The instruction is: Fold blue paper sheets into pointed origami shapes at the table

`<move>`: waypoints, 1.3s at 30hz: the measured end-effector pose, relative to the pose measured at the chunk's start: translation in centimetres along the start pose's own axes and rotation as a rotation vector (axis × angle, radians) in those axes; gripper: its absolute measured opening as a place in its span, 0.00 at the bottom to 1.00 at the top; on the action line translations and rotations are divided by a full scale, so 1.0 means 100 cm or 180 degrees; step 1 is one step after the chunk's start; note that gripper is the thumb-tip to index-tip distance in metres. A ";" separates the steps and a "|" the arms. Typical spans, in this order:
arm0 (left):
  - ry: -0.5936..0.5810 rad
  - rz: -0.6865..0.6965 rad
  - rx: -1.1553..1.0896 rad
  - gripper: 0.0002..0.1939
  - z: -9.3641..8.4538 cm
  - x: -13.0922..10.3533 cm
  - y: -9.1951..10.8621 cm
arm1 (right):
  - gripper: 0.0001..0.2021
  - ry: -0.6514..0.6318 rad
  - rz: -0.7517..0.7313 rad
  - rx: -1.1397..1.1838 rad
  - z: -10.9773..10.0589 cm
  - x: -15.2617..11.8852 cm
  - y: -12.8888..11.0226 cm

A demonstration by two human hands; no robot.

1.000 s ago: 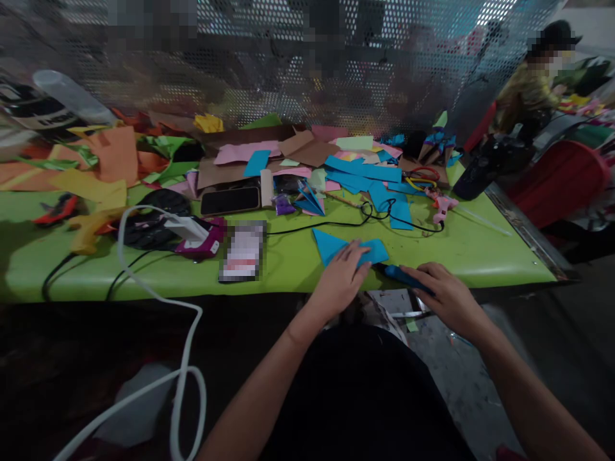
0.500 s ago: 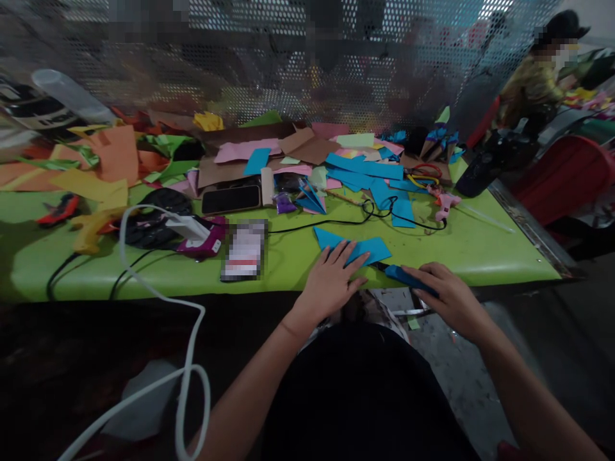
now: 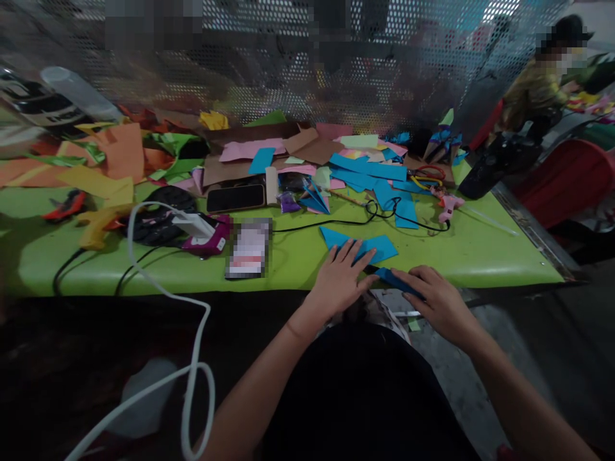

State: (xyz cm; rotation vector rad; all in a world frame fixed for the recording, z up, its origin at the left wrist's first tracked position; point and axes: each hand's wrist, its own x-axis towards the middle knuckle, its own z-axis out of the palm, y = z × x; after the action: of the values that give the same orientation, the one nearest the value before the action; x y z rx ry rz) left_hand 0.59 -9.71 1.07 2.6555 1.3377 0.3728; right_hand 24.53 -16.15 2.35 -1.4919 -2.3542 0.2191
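Observation:
A folded piece of blue paper [image 3: 383, 248] lies near the front edge of the green table. My left hand [image 3: 340, 272] rests flat on it with the fingers spread, its thumb beside the paper's near edge. A blue-handled box cutter [image 3: 391, 279] is in my right hand [image 3: 439, 301], whose fingers are closed round the handle. The cutter's dark front end points left, close to the left thumb and just below the paper. Part of that front end is hidden, so I cannot tell whether it touches the paper.
Coloured paper scraps [image 3: 369, 168] and scissors [image 3: 426, 174] lie behind the hands. A pink glue gun [image 3: 449, 206] is at the right, its black cord crossing the table. Phones [image 3: 236, 198], a purple power strip [image 3: 211, 240] and a yellow glue gun [image 3: 96, 229] are leftward. A person [image 3: 533, 86] sits far right.
My right hand has moved slightly left with the box cutter, bringing its front end nearer my left thumb. The view has shifted a little; my left hand stays on the blue paper.

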 end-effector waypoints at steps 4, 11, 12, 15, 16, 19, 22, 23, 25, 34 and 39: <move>-0.0033 0.0063 -0.0139 0.24 -0.014 -0.003 -0.023 | 0.21 -0.0054 0.0052 -0.0015 0.000 0.001 -0.001; -0.0229 0.0043 0.0181 0.23 -0.012 -0.009 -0.046 | 0.21 -0.0115 0.0044 0.0165 -0.002 -0.003 0.003; -0.0223 0.0048 0.0195 0.23 -0.011 -0.010 -0.046 | 0.21 -0.0126 0.0037 0.0199 -0.002 -0.003 0.003; -0.0243 0.0040 0.0213 0.24 -0.009 -0.009 -0.044 | 0.21 -0.0170 0.0024 0.0238 -0.001 0.000 -0.003; -0.0270 0.0036 0.0212 0.24 -0.010 -0.009 -0.044 | 0.21 -0.0182 0.0011 0.0233 0.000 0.001 -0.006; -0.0350 0.0010 0.0173 0.24 -0.010 -0.009 -0.045 | 0.20 -0.0206 -0.0066 0.0211 0.003 0.006 -0.015; -0.0370 0.0004 0.0110 0.24 -0.009 -0.009 -0.047 | 0.20 -0.0196 -0.0112 0.0217 0.005 0.007 -0.018; -0.0369 0.0014 0.0095 0.24 -0.009 -0.009 -0.048 | 0.21 -0.0192 -0.0120 0.0243 0.006 0.007 -0.017; -0.0362 0.0023 0.0077 0.24 -0.008 -0.009 -0.048 | 0.21 -0.0198 -0.0131 0.0308 0.006 0.006 -0.016; -0.0317 0.0043 0.0030 0.24 -0.008 -0.010 -0.048 | 0.22 -0.0524 -0.0336 0.0623 0.006 0.009 -0.023; -0.0242 0.0082 -0.0054 0.23 -0.016 -0.006 -0.048 | 0.21 -0.0269 -0.0260 0.0865 -0.027 0.026 -0.005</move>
State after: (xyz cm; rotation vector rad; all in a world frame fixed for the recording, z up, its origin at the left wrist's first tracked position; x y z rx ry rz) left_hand -3.93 -7.35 1.32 2.6469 1.2738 0.2821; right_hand 24.04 -14.16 5.56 -1.2783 -2.3322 0.5667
